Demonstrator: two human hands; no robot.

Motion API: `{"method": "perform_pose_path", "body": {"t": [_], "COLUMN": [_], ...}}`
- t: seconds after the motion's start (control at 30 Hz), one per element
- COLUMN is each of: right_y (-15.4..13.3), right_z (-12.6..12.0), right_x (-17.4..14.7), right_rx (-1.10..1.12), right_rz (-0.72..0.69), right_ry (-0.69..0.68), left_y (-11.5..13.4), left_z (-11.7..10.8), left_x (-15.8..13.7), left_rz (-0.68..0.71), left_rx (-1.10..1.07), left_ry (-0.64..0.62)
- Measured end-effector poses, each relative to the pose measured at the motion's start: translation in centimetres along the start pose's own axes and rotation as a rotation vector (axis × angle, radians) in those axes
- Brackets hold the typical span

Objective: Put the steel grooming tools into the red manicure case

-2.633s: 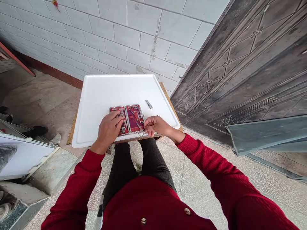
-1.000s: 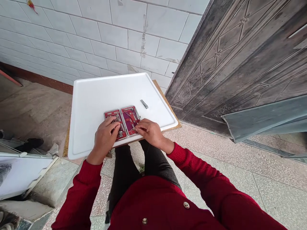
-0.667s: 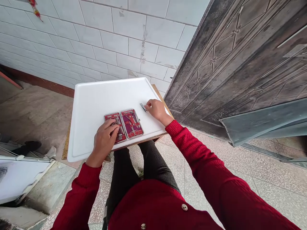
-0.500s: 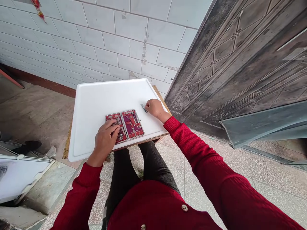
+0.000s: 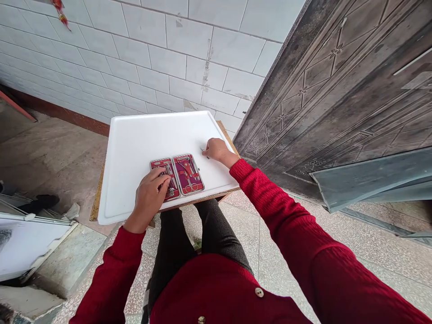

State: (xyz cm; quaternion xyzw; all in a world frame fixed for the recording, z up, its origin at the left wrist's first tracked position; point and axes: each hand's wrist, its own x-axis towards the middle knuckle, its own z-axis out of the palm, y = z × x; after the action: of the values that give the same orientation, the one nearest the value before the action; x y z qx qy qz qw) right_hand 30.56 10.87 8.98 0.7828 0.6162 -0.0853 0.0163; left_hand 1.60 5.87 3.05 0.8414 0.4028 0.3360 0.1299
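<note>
A manicure case (image 5: 192, 192) lies unfolded on a white board (image 5: 141, 135). Small metal tools, scissors (image 5: 191, 186) among them, sit in its red and purple lining. My left hand (image 5: 148, 191) is closed over the case's left half, thumb and fingertips bent close together; part of that half is hidden beneath it. To the right of the case, my right hand (image 5: 218, 150) pinches a small silver nail clipper (image 5: 203, 150) at the board's surface. Most of the clipper is covered by the fingers.
The board rests on a wooden table (image 5: 221, 126) in front of my legs. A white tiled wall (image 5: 141, 58) stands behind it, and a dark carved door (image 5: 303, 90) is to the right. Down at the left is a white panel (image 5: 27, 247).
My right fingers have closed on the nail clipper, which lay flat and showed more before; it is now turned and mostly covered. My left hand stays at the case.
</note>
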Motion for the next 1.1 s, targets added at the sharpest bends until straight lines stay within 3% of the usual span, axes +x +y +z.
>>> {"method": "perform_pose_path", "body": {"t": [0.47, 0.77, 0.93, 1.1], "right_y": [-0.9, -1.1, -2.8, -4.4], "right_z": [-0.4, -1.0, -0.4, 1.1], "right_x": [0.1, -4.2, -7.2, -8.6], "right_rx": [-0.154, 0.280, 0.691, 0.746], "right_rz": [-0.153, -0.218, -0.261, -0.212], "right_ry": [-0.042, -0.033, -0.277, -0.403], "left_y": [0.0, 0.1, 0.2, 0.3], "left_z": [0.1, 0.3, 0.3, 0.2], "left_x": [0.1, -0.1, -0.1, -0.1], "left_rz": [0.000, 0.003, 0.004, 0.015], "left_rx": [0.015, -0.002, -0.007, -0.022], "left_ry": [-0.006, 0.009, 0.012, 0.024]}}
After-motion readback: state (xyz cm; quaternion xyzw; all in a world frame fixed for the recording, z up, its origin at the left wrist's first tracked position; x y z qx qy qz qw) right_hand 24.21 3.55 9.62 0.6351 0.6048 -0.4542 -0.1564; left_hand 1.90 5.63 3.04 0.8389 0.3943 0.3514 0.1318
